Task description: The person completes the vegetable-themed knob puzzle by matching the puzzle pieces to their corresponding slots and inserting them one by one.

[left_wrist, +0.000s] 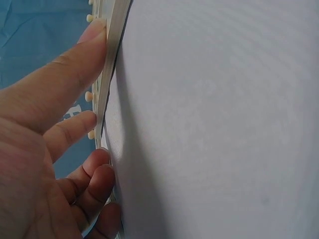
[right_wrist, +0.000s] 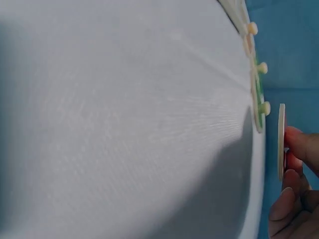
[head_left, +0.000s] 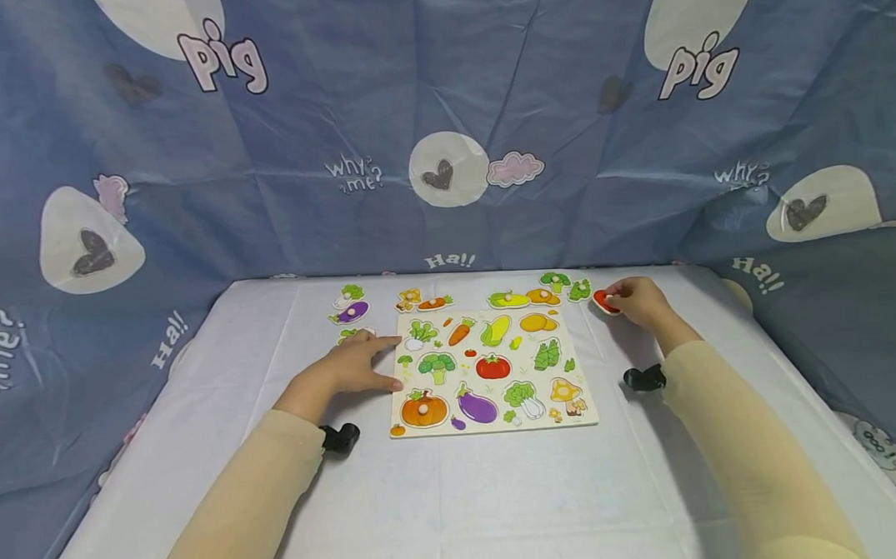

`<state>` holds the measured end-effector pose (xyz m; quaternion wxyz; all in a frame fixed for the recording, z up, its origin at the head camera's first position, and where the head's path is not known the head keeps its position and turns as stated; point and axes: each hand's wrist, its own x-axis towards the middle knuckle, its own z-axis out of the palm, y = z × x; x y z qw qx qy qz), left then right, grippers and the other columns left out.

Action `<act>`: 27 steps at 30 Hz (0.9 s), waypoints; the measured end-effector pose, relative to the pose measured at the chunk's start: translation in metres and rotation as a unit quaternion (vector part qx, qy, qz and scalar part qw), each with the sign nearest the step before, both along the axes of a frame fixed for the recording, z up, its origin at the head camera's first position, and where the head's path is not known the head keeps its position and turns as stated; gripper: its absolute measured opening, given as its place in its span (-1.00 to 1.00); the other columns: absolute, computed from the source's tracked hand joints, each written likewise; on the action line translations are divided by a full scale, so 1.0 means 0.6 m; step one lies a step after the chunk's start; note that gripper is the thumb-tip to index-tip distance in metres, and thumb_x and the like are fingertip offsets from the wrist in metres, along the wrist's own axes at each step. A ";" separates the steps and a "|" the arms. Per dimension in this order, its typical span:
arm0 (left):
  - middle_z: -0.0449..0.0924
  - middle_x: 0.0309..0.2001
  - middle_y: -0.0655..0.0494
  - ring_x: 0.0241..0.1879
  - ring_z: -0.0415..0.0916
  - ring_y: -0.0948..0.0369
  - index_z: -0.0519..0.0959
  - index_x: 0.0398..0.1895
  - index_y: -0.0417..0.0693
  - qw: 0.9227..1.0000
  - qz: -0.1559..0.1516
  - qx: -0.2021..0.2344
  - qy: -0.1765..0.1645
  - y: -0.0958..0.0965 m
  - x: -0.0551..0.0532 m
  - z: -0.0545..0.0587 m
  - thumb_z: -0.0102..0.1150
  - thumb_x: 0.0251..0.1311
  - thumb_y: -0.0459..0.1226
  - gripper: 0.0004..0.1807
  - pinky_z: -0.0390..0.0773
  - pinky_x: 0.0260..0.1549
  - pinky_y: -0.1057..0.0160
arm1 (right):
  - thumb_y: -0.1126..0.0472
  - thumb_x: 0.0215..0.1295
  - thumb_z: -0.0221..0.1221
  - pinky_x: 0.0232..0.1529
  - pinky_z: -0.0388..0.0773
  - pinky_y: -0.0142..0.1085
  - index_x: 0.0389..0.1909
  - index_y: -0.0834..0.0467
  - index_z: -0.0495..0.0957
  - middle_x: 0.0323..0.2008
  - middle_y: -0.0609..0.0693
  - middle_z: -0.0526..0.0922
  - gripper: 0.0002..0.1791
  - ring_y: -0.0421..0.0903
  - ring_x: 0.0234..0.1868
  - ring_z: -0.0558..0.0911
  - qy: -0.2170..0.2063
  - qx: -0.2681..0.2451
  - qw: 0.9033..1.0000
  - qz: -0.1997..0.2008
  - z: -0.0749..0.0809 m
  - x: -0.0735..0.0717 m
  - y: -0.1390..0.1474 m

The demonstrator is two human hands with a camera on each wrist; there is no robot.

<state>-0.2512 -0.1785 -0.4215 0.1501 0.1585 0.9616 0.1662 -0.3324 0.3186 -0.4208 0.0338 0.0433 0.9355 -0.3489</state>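
Observation:
A wooden vegetable puzzle board (head_left: pixel 525 359) lies flat on the white table. My left hand (head_left: pixel 347 366) touches its left edge with the thumb (left_wrist: pixel 75 64) and index finger spread apart; in the left wrist view the other fingers bend in below. At the board's lower left, a pumpkin piece (head_left: pixel 415 412) with a knob sits in its spot. Beyond the board's far right corner, my right hand (head_left: pixel 642 303) pinches a red tomato puzzle piece (head_left: pixel 603 299) by its knob side. The right wrist view shows this piece (right_wrist: pixel 281 144) edge-on, raised off the table.
Behind the board lie knobbed pieces: mushroom (head_left: pixel 408 298), carrot (head_left: pixel 436 303), corn (head_left: pixel 507 299), potato (head_left: pixel 542 296), broccoli (head_left: pixel 556 281) and a green one (head_left: pixel 579 290). An eggplant piece (head_left: pixel 350 312) and a cabbage piece (head_left: pixel 349 295) lie at far left. A blue printed cloth (head_left: pixel 454 237) hangs behind the table.

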 end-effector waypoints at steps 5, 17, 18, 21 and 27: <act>0.38 0.09 -0.11 0.04 0.36 0.01 0.28 0.52 0.14 1.000 0.000 -0.001 0.000 0.000 0.001 -0.001 0.46 -0.02 0.20 0.02 0.38 0.18 -0.10 | 0.22 0.45 0.16 -0.20 0.48 -0.22 0.03 0.33 0.58 -0.11 0.20 0.60 -0.72 0.02 -0.18 0.52 -0.005 -0.009 1.000 0.016 0.011 0.011 -0.006; 0.39 0.08 -0.12 0.03 0.36 -0.01 0.29 0.52 0.10 1.000 -0.007 0.000 0.003 0.001 0.003 -0.002 0.45 -0.02 0.21 0.02 0.39 0.16 -0.13 | 0.24 0.41 0.23 -0.30 0.52 -0.27 -0.05 0.30 0.62 -0.20 0.15 0.62 -0.78 0.01 -0.24 0.55 0.006 -0.008 0.996 0.088 0.039 0.045 -0.044; 0.38 0.09 -0.12 0.04 0.36 -0.01 0.28 0.52 0.11 1.000 -0.006 0.000 0.003 0.000 0.003 -0.002 0.45 -0.02 0.21 0.02 0.38 0.17 -0.13 | 0.24 0.41 0.23 -0.30 0.52 -0.28 -0.05 0.30 0.62 -0.20 0.15 0.62 -0.78 0.00 -0.25 0.55 0.010 -0.009 0.995 0.096 0.040 0.048 -0.048; 0.38 0.10 -0.12 0.06 0.36 -0.01 0.28 0.52 0.13 1.000 -0.004 -0.001 0.002 0.000 0.002 -0.003 0.45 -0.02 0.22 0.03 0.38 0.18 -0.13 | 0.26 0.40 0.23 -0.31 0.52 -0.27 -0.06 0.31 0.63 -0.21 0.16 0.63 -0.79 0.01 -0.26 0.57 0.025 -0.014 0.992 0.120 0.046 0.055 -0.061; 0.39 0.09 -0.12 0.03 0.36 0.00 0.29 0.52 0.12 1.000 -0.006 0.002 0.007 -0.002 0.000 -0.002 0.45 -0.03 0.23 0.03 0.40 0.15 -0.14 | 0.28 0.38 0.25 -0.34 0.49 -0.30 -0.10 0.29 0.65 -0.23 0.14 0.63 -0.83 -0.02 -0.31 0.53 0.040 -0.025 0.986 0.159 0.053 0.068 -0.091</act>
